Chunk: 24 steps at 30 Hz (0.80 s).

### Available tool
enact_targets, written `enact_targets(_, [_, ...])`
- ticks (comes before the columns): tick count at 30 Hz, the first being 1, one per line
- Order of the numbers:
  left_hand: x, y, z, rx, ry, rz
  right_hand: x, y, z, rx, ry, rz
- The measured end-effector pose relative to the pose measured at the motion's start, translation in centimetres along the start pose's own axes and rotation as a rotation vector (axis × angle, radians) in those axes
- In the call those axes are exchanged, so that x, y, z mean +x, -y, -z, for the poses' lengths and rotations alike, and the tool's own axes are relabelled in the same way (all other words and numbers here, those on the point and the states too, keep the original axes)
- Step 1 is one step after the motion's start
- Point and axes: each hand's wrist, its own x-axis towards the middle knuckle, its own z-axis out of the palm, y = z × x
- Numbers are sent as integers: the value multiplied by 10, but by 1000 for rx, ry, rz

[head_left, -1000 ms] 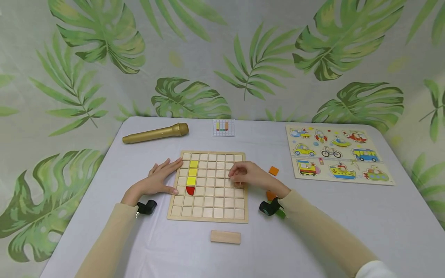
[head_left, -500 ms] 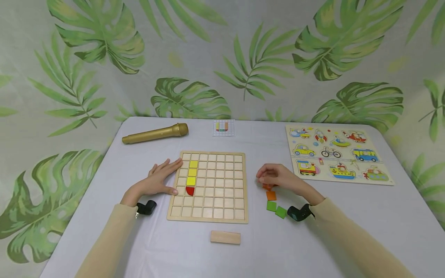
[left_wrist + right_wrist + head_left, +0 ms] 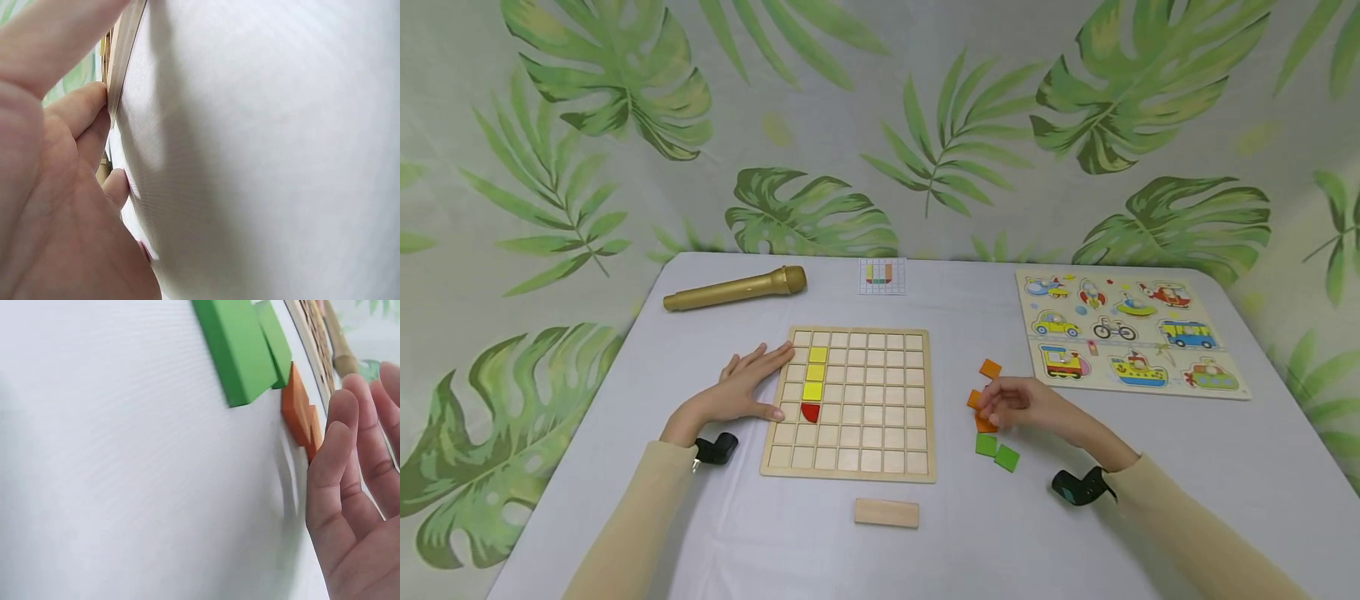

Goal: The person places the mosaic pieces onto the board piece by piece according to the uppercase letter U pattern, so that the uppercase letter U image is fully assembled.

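A gold microphone (image 3: pixel 735 289) lies beyond the left grip (image 3: pixel 748 387), well apart from it, so it seems a small hazard. That grip is spread, fingers apart and grasping nothing, with thumb and forefinger touching the left rim of the board (image 3: pixel 853 412). Should it push or slip, the board could skew on the cloth-covered surface (image 3: pixel 951 542) and jolt its pieces. Right of the forefinger stand three yellow tiles (image 3: pixel 816 372) in a column; a red piece (image 3: pixel 810 412) sits just below them, near the thumb. A stray thumb could turn it, since its rounded side probably leaves slack in the cell.

Between the two grips, a small card (image 3: pixel 882 276) lies on the far side and a wooden block (image 3: pixel 887 512) on the near side, where a dragging sleeve might nudge it.

Two green tiles (image 3: pixel 986 445) lie just nearer the person than the right grip's fingertips. Three orange tiles (image 3: pixel 973 400) lie about those fingertips, one set apart on the far side. The right grip (image 3: pixel 1018 406) has loosely bent fingers; whether it pinches anything cannot be told. Such crowding could make it catch two tiles or scatter neighbours, and the hand partly screens them.
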Motion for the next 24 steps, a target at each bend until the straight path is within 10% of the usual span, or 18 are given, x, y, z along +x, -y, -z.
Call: enact_targets(24, [0, 0, 0, -1, 4, 1, -33, -7, -15, -246, 18, 54])
